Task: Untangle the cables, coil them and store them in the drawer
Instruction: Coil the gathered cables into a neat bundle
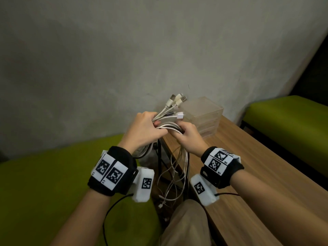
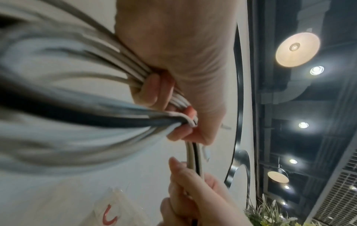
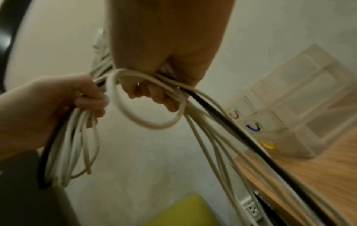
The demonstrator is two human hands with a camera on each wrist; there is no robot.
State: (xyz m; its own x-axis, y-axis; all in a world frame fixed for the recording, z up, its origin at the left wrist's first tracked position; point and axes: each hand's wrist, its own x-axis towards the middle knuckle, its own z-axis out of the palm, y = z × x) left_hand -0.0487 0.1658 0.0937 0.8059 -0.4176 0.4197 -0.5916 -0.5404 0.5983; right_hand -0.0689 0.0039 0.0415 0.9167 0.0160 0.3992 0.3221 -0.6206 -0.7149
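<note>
Wearing a black fabric band (image 1: 113, 170) around the left wrist, just behind the left hand (image 1: 142, 129), covered with white tiles (image 1: 110, 172) carrying black square-pattern markers. Carrying a white boxy camera housing (image 1: 143, 183) beside that band, marker on its face, thin black wire (image 1: 113, 206) trailing back along the bare forearm. Wearing a matching black band (image 1: 221, 166), white housing (image 1: 204, 189) and wire (image 1: 226, 194) behind the right hand (image 1: 190, 136). Wearing beige trousers (image 1: 186, 226).
</note>
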